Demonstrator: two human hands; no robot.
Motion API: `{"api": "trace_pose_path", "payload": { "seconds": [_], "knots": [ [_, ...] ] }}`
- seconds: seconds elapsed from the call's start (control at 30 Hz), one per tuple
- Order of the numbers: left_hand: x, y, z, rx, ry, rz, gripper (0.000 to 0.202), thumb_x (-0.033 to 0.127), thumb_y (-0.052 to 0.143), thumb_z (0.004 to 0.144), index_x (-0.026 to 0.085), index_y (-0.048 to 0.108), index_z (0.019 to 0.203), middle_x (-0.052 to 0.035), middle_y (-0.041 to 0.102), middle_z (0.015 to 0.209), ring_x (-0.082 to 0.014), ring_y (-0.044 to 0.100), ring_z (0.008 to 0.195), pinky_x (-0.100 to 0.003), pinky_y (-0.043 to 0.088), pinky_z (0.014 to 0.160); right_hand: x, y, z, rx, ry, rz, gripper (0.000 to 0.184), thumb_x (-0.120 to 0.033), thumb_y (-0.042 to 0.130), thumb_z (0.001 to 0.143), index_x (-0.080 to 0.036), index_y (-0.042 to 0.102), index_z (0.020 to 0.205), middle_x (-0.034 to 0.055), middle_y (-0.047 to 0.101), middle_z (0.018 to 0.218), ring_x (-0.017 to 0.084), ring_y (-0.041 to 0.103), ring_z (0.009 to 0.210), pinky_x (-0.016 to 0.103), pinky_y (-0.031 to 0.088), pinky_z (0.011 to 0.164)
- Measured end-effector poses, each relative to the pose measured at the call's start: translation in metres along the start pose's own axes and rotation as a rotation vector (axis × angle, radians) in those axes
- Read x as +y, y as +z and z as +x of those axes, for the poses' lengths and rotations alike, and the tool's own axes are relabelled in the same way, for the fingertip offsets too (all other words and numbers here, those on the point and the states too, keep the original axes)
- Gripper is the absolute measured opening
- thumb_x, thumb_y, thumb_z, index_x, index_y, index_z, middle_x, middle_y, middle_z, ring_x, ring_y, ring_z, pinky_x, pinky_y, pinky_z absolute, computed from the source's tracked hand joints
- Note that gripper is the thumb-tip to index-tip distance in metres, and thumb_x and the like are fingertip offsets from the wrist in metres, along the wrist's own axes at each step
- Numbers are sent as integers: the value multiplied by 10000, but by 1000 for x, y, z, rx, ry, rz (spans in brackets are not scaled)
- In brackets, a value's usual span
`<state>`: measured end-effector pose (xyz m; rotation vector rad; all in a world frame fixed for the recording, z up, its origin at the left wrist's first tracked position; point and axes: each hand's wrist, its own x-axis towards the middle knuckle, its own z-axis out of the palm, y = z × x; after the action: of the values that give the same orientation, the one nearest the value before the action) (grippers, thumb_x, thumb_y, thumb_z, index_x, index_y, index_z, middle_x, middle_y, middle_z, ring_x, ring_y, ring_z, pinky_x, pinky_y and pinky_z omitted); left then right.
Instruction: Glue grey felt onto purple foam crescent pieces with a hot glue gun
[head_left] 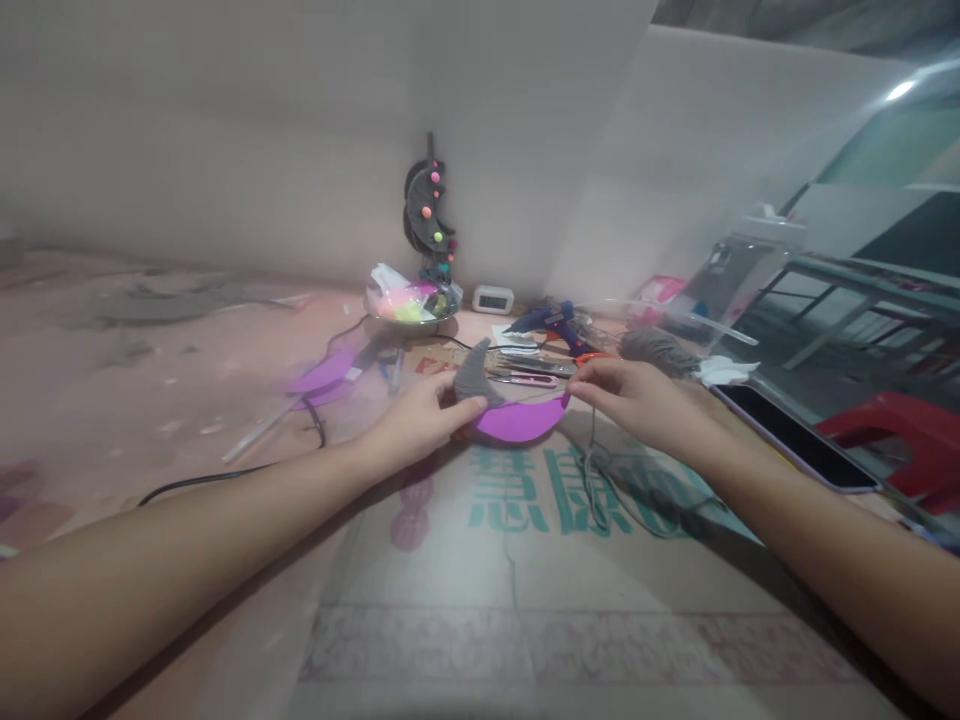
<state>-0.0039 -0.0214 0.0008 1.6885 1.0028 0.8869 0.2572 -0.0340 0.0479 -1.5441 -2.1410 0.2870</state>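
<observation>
A crescent-shaped purple piece is held over the cardboard, its left part wrapped in grey yarn. My left hand grips the wrapped end, thumb in front and fingers behind. At the purple right tip, my right hand has thumb and forefinger pinched on the grey yarn. One strand runs from the wrapped part along the upper edge toward these fingers. Below my right hand, loose yarn hangs and lies in loops on the cardboard.
Behind lie a blue glue gun, a pink cutter, a white clock and a bowl of craft bits. A grey crescent decoration stands behind the bowl. A phone lies right; a purple piece left.
</observation>
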Motion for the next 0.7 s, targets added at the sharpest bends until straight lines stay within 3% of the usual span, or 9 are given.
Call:
{"api": "trace_pose_path", "payload": {
  "seconds": [0.2,0.7],
  "knots": [
    [-1,-1,0,-97,-14,-5,175,329,588,837,163,554,794,32,568,624,-89,522,544,-181,366,470,9,8,3,48,-8,-30,238,-387,563,862,-191,678,790,24,696,768,166,607,685,264,420,629],
    [-4,0,-2,-277,35,-17,253,413,593,852,164,555,827,33,539,638,-83,487,539,-177,353,459,-1,14,-3,214,-19,-10,199,-336,572,867,-180,680,809,45,702,805,154,597,676,255,425,611]
  ]
}}
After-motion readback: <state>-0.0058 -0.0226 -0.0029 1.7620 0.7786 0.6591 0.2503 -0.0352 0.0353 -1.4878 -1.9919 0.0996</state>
